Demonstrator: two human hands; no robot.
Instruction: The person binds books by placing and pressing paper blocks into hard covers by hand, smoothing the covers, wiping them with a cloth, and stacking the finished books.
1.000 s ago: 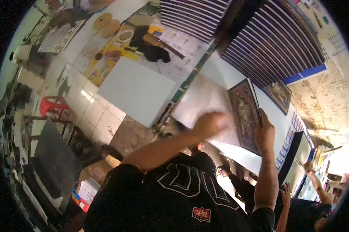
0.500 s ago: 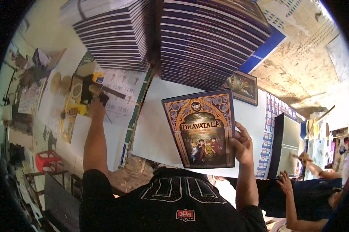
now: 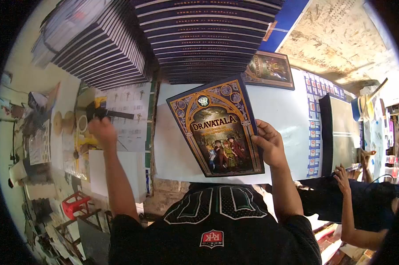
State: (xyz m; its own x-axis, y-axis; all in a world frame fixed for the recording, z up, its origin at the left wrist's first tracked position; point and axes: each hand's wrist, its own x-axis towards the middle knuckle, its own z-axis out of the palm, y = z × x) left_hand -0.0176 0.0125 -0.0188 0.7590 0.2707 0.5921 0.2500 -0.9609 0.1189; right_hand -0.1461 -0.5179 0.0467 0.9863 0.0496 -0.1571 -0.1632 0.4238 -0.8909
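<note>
A hardcover book (image 3: 217,132), with an ornate purple and gold cover titled DRAVATALA, is tilted over the white tabletop (image 3: 177,163). My right hand (image 3: 270,145) grips it by the right edge, thumb on the front cover. On the left, my left hand (image 3: 104,131) is smeared by motion, so its fingers do not show clearly. It is beside a dark, flat-ended tool (image 3: 120,115) lying over printed sheets (image 3: 133,99). Another copy of the book (image 3: 270,70) lies behind the held one, partly covered by a tall stack of books (image 3: 208,44).
A second tall book stack (image 3: 106,53) stands at the back left. A stack of white sheets or board (image 3: 117,170) lies near my left forearm. On the right, another person's hand (image 3: 342,179) is at a dark-edged panel (image 3: 343,132), near a tub (image 3: 363,108) with a stick.
My view has shifted, and the stacks appear higher and further left. The held book has tilted a little more to the left. My left hand has drawn slightly back from the dark tool.
</note>
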